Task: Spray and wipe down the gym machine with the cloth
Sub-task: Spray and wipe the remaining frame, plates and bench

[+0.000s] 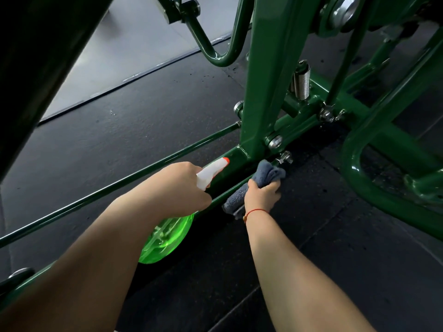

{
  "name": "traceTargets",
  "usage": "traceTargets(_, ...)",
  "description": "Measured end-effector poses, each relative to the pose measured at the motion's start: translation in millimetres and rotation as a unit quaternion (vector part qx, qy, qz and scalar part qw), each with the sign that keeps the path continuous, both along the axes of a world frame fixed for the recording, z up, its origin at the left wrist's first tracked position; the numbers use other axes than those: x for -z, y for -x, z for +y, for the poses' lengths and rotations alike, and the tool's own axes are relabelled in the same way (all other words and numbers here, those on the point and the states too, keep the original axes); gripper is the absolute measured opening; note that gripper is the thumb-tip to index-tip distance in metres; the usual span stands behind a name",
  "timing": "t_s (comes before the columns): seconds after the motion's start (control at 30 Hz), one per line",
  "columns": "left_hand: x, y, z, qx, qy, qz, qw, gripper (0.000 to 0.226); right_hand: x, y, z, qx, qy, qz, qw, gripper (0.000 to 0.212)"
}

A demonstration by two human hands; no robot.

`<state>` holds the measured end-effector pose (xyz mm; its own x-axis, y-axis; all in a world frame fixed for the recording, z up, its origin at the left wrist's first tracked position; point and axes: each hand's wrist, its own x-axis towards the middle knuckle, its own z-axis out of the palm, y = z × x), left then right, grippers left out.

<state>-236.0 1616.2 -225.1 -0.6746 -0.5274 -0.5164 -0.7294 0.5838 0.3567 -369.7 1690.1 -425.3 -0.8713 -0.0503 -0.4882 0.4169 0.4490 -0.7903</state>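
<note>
Head view, looking down at the base of the gym machine [268,75], dark green painted steel on a black rubber floor [148,116]. Left hand [182,185] is wrapped around the neck of a spray bottle [167,238]; fingers closed on it, white trigger head with orange nozzle tip [225,161] pointing toward the foot of the upright post, just beside the low base rail [230,188]. Bottle body is translucent bright green, hanging below the wrist and partly hidden by the forearm. Right hand [262,195] grips a bunched grey cloth [271,173]; fingers curled shut around it, cloth pressed against the rail's lower edge near the weld where the post meets the base, close to a silver wing nut [284,157]. A tail of cloth trails back under the hand. Red string bracelet [254,212] on the right wrist. A coil spring [302,79] sits behind the post. Thin green rod [119,185] runs diagonally left of the rail.
</note>
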Motion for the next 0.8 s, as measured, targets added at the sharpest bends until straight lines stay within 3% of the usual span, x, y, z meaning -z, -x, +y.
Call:
traceTargets(0.13,4.4,2.0,0.6,-0.041,-0.010,0.017,0.999,0.012,-12.2,30.9,7.9,-0.111,-0.129,0.141,0.975,0.057)
traceTargets(0.33,3.6,0.1,0.4,-0.018,-0.023,0.013,0.999,0.027,-25.8,85.2,6.8,-0.307,-0.365,0.191,0.858,0.055)
traceTargets(0.47,1.5,-10.3,-5.6,-0.032,-0.007,-0.008,0.999,0.028,-28.5,82.6,1.6,-0.364,-0.417,0.230,0.800,0.045)
traceTargets(0.63,5.9,-10.9,-7.8,-0.048,-0.006,-0.032,0.998,0.053,-41.3,80.1,-4.1,-0.451,-0.440,0.274,0.727,0.045)
traceTargets(0.77,0.1,-4.1,-3.0,-0.045,-0.008,-0.013,0.999,0.023,-45.9,48.2,-14.1,-0.548,-0.409,0.288,0.670,0.045)
traceTargets(0.8,-1.0,-3.0,-2.5,-0.043,-0.008,-0.009,0.999,0.024,-47.0,39.4,-18.2,-0.569,-0.403,0.284,0.658,0.045)
